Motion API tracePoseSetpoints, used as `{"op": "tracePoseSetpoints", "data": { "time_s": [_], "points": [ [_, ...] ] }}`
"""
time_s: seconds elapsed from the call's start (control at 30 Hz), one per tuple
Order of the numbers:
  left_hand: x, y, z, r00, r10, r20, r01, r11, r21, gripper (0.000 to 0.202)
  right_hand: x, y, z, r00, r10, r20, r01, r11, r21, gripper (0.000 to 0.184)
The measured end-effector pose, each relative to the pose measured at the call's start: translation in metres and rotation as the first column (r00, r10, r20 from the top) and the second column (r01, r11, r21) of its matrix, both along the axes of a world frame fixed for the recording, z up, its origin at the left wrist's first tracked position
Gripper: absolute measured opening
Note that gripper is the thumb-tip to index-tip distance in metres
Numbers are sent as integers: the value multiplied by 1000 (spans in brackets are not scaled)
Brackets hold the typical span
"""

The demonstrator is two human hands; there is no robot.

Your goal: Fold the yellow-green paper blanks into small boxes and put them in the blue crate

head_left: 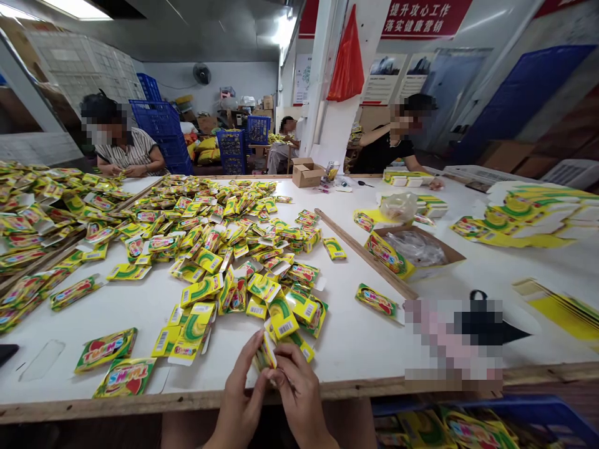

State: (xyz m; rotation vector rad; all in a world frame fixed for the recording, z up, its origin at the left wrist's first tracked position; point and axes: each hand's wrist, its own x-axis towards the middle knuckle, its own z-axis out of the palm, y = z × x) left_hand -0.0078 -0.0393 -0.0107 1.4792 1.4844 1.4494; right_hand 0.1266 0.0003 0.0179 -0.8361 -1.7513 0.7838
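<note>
At the near edge of the white table (365, 337), my left hand (239, 396) and my right hand (299, 393) are both pinched on one small yellow-green packet (266, 355), held upright between the fingertips. Just beyond them lies a big loose heap of the same yellow packets (219, 249), spreading across the middle and left of the table. Two flat packets (116, 365) lie to the left of my hands.
A long wooden strip (365, 252) runs diagonally right of the heap, beside an open cardboard box (421, 249) with plastic bags. Stacks of flat yellow cartons (519, 215) sit far right. Two people work at the far side. A blue crate (472, 424) stands below the table edge.
</note>
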Motion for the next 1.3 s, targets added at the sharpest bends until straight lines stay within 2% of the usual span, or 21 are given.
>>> {"op": "tracePoseSetpoints", "data": {
  "time_s": [0.07, 0.1, 0.17, 0.27, 0.33, 0.37, 0.43, 0.5, 0.53, 0.57, 0.67, 0.73, 0.8, 0.9, 0.97, 1.1, 1.17, 1.3],
  "points": [
    [-2, 1, 3, 988, -147, -41, 147, 989, -15, 58, 2, -2, 1, 999, 37, -12, -37, 999, -36, 29],
    [-3, 3, 6, 982, -182, -44, 181, 983, -22, 57, 3, -2, 2, 998, 61, -14, -62, 997, -51, 31],
    [-6, 9, 12, 984, -180, -14, 179, 983, -29, 49, 2, -2, 2, 998, 63, -12, -64, 996, -66, 29],
    [-9, 15, 18, 989, -138, 53, 139, 990, -25, 35, -2, 2, -2, 996, -87, -20, 87, 996, -20, 25],
    [-11, 15, 18, 988, -127, 87, 130, 991, -22, 31, -4, 5, -7, 987, -155, -41, 155, 988, -2, 21],
    [-11, 14, 15, 990, -93, 102, 95, 995, -20, 31, -5, 6, -9, 989, -142, -46, 142, 990, -7, 18],
    [-12, 11, 9, 992, 56, 116, -56, 998, -11, 33, -7, 8, -12, 996, -71, -51, 69, 997, -36, 13],
    [-14, 8, 3, 969, 223, 105, -226, 974, 10, 34, -9, 8, -13, 999, -10, -52, 7, 999, -50, 13],
    [-15, 7, 2, 961, 261, 95, -264, 964, 23, 32, -10, 9, -13, 999, 10, -48, -13, 999, -52, 14],
    [-16, 6, 2, 963, 256, 86, -260, 965, 29, 29, -11, 9, -11, 999, 32, -35, -34, 998, -59, 14],
    [-21, 5, 8, 989, 135, 64, -137, 990, 23, 19, -12, 13, -3, 995, 94, 18, -92, 991, -92, 12],
    [-25, 6, 13, 995, 100, 27, -101, 995, 19, 22, -14, 17, 2, 994, 101, 35, -98, 991, -87, 12],
    [-29, 7, 14, 992, 122, 6, -123, 992, 31, 24, -17, 19, 5, 996, 88, 32, -87, 995, -56, 14],
    [-32, 9, 11, 969, 239, 56, -242, 968, 61, 23, -23, 21, 4, 999, 32, -7, -33, 999, -41, 13],
    [-34, 9, 8, 966, 247, 70, -252, 965, 76, 23, -25, 21, 3, 1000, 12, -26, -13, 999, -34, 17],
    [-37, 8, 11, 998, 54, -21, -52, 994, 96, 17, -21, 17, 5, 995, 101, 18, -100, 995, -9, 18],
    [-37, 7, 14, 998, 35, -52, -29, 994, 109, 17, -19, 15, 7, 993, 115, 32, -114, 993, -13, 14],
    [-36, 6, 19, 996, 55, -70, -48, 993, 109, 19, -19, 12, 7, 998, 58, 33, -59, 998, 15, 14]
  ]
}}
